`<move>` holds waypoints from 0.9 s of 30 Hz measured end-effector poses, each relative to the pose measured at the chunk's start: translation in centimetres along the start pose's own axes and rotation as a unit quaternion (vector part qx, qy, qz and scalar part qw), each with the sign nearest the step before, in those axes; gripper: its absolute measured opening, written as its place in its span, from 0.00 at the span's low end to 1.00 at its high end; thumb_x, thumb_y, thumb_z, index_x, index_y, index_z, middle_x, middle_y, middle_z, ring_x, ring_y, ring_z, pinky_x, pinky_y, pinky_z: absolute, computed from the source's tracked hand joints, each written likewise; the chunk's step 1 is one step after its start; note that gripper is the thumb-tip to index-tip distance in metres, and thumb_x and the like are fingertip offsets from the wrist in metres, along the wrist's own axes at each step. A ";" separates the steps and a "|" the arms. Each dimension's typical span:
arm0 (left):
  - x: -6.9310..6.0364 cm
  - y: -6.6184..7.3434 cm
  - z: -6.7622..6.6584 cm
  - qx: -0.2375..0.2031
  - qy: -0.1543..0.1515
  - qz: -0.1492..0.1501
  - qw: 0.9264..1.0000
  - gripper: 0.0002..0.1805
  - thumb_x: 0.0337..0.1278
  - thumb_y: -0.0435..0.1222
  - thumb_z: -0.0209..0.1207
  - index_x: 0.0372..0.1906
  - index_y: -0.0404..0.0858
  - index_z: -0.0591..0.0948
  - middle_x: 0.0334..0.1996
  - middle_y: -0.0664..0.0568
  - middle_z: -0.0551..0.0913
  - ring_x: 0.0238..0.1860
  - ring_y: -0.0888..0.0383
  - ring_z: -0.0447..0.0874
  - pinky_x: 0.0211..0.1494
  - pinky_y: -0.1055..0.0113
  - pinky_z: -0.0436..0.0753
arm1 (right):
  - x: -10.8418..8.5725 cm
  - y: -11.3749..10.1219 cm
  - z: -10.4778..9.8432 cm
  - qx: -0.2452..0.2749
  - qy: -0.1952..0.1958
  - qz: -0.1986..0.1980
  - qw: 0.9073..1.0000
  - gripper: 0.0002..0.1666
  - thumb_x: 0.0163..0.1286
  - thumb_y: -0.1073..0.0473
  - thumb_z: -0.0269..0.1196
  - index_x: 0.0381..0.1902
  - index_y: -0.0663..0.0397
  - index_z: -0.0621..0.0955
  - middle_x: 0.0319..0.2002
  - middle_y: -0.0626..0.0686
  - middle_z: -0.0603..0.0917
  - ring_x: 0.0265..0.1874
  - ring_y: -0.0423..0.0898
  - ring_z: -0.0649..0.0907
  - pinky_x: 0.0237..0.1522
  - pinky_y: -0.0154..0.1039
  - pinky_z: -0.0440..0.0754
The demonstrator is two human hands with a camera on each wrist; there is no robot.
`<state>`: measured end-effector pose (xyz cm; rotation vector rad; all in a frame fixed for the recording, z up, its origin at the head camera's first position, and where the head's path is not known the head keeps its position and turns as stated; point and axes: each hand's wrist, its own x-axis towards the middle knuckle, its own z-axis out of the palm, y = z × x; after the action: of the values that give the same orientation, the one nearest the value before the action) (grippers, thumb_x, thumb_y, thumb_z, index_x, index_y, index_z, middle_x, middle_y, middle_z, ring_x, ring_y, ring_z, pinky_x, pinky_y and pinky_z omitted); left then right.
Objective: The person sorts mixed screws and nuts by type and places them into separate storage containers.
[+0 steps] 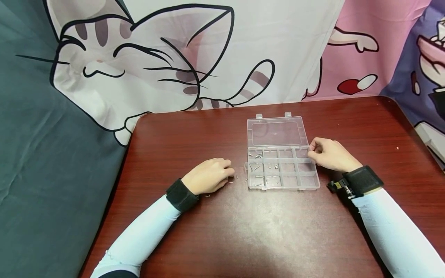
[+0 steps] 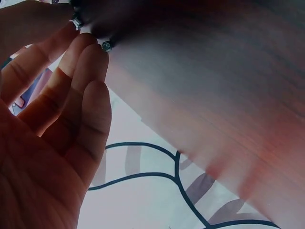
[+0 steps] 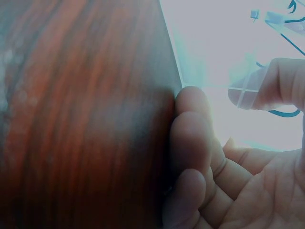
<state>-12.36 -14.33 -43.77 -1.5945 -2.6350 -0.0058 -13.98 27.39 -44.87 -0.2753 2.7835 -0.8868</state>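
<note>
The clear divided box (image 1: pixel 274 148) lies with its lid folded back on the table. Small screws (image 1: pixel 257 156) and nuts (image 1: pixel 276 166) sit in its left and middle compartments. Left of the box, my left hand (image 1: pixel 210 175) is low over the table; in the left wrist view a small metal screw (image 2: pixel 76 21) shows between thumb and fingertips, and another metal piece (image 2: pixel 106 46) is by a fingertip. My right hand (image 1: pixel 332 154) grips the box's right edge, with the thumb (image 3: pixel 248 93) over the clear plastic and the other fingers (image 3: pixel 190 140) along its outer side.
Loose screws (image 1: pixel 208 195) lie on the brown table (image 1: pixel 180 135) around my left hand and between it and the box. A small light bit (image 1: pixel 398 148) lies at the far right. Printed cloth (image 1: pixel 278 31) hangs behind the table's back edge.
</note>
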 end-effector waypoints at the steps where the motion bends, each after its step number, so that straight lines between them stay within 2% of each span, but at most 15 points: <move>1: 0.1 0.0 0.0 0.000 0.002 0.000 1.000 0.04 0.60 0.34 0.65 0.38 0.46 0.84 0.31 0.55 0.74 0.32 0.55 0.78 0.43 0.62 0.82 | 0.0 0.0 0.0 0.000 0.001 -0.001 1.000 0.06 0.69 0.57 0.61 0.36 0.54 0.77 0.23 0.49 0.82 0.23 0.43 0.81 0.28 0.37 0.72; 8: 0.6 0.2 0.0 0.008 0.015 0.011 1.000 0.06 0.63 0.33 0.63 0.34 0.48 0.85 0.27 0.55 0.76 0.30 0.55 0.80 0.39 0.62 0.82 | 0.0 -0.1 -0.1 -0.002 0.003 -0.001 1.000 0.07 0.69 0.57 0.61 0.36 0.54 0.77 0.23 0.49 0.82 0.24 0.44 0.80 0.28 0.37 0.72; 14: 1.1 0.3 0.0 0.015 0.012 0.012 1.000 0.07 0.57 0.31 0.63 0.30 0.47 0.84 0.25 0.56 0.76 0.28 0.55 0.81 0.38 0.61 0.83 | 0.0 0.0 0.0 -0.004 0.002 0.000 1.000 0.06 0.69 0.57 0.61 0.36 0.54 0.77 0.23 0.49 0.82 0.24 0.44 0.80 0.28 0.37 0.72; 19: 1.5 0.1 0.3 0.025 -0.005 0.014 1.000 0.05 0.51 0.31 0.62 0.28 0.46 0.81 0.25 0.57 0.76 0.29 0.55 0.81 0.40 0.60 0.83 | 0.0 -0.1 0.0 -0.006 0.003 -0.003 1.000 0.06 0.69 0.57 0.61 0.35 0.53 0.77 0.22 0.49 0.81 0.23 0.44 0.79 0.27 0.37 0.71; 27: 1.9 -0.3 0.0 0.005 -0.012 0.006 1.000 0.06 0.47 0.31 0.61 0.24 0.46 0.77 0.23 0.58 0.73 0.26 0.58 0.77 0.36 0.63 0.82 | 0.0 -0.1 0.0 -0.007 0.003 -0.002 1.000 0.06 0.69 0.56 0.61 0.35 0.53 0.77 0.22 0.48 0.81 0.23 0.43 0.79 0.28 0.37 0.71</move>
<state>-13.47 -12.78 -43.68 -1.6164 -2.6394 0.0272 -13.98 27.35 -44.80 -0.2816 2.7968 -0.8719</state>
